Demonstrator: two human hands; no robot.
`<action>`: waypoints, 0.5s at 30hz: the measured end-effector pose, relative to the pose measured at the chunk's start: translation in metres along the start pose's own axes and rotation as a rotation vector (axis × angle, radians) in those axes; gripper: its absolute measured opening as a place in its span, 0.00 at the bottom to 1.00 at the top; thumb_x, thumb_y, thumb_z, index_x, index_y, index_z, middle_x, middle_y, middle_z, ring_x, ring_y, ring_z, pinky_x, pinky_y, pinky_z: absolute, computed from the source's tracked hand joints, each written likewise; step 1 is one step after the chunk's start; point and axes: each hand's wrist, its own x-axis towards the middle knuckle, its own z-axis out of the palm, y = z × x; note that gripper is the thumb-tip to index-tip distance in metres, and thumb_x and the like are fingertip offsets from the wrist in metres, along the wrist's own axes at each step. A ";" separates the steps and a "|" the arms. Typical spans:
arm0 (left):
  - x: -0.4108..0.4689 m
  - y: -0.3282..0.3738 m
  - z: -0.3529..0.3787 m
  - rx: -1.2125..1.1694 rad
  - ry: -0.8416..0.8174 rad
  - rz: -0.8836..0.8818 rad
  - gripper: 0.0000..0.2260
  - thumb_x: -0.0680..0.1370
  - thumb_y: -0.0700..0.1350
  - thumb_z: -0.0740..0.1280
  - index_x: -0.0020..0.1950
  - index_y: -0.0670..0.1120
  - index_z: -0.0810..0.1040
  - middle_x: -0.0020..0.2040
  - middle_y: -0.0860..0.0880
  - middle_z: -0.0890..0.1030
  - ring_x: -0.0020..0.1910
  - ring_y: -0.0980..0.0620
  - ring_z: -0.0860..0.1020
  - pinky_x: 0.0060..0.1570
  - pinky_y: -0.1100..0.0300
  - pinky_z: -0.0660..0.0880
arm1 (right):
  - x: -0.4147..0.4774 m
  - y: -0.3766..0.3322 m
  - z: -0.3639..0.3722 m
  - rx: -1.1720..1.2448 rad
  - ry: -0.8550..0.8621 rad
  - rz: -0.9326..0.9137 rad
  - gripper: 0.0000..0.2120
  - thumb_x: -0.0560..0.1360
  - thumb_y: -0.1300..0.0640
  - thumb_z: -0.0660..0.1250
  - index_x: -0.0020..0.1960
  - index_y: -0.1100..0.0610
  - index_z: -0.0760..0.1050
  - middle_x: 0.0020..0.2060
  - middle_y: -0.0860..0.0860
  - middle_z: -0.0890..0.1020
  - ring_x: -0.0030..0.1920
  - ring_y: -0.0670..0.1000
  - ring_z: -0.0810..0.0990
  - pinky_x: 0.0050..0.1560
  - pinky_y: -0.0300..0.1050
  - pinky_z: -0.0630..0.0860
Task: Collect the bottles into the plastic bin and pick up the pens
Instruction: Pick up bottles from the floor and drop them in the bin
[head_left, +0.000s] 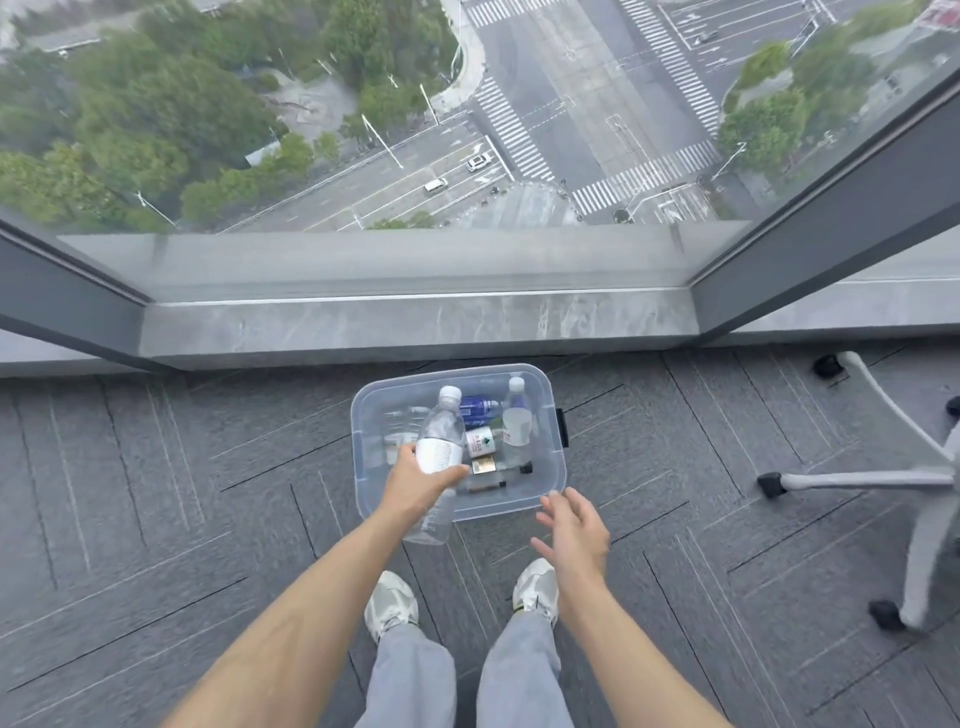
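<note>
A clear plastic bin stands on the carpet below the window ledge. My left hand grips a clear water bottle with a white cap and white label, held over the bin's near left part. Inside the bin lie another clear bottle with a white cap, a blue bottle, a small white-labelled container and a few small dark items. My right hand hovers open just beyond the bin's near right corner, holding nothing. No pens can be made out.
A grey stone window ledge runs behind the bin, with floor-to-ceiling glass above it. An office chair's white wheeled base stands at the right. My two feet in white shoes are planted just in front of the bin on grey carpet.
</note>
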 end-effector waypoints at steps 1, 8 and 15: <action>0.014 -0.004 0.009 0.060 -0.015 0.025 0.36 0.65 0.52 0.78 0.66 0.46 0.64 0.57 0.46 0.75 0.53 0.47 0.76 0.46 0.56 0.73 | 0.011 0.007 -0.003 -0.002 0.000 -0.005 0.20 0.80 0.56 0.64 0.71 0.55 0.69 0.56 0.52 0.81 0.53 0.48 0.81 0.52 0.50 0.81; 0.087 -0.023 0.057 0.442 0.100 0.178 0.46 0.68 0.54 0.75 0.77 0.43 0.53 0.76 0.44 0.59 0.74 0.45 0.60 0.73 0.49 0.60 | 0.064 0.050 -0.022 -0.030 -0.008 0.009 0.15 0.80 0.56 0.64 0.67 0.54 0.73 0.50 0.49 0.84 0.52 0.49 0.83 0.45 0.45 0.80; 0.032 -0.012 0.042 0.265 0.048 0.042 0.25 0.77 0.51 0.66 0.70 0.42 0.66 0.65 0.45 0.74 0.62 0.45 0.74 0.56 0.56 0.70 | 0.032 0.035 -0.039 -0.052 -0.053 0.020 0.13 0.79 0.59 0.65 0.63 0.54 0.76 0.51 0.49 0.84 0.52 0.47 0.82 0.46 0.43 0.79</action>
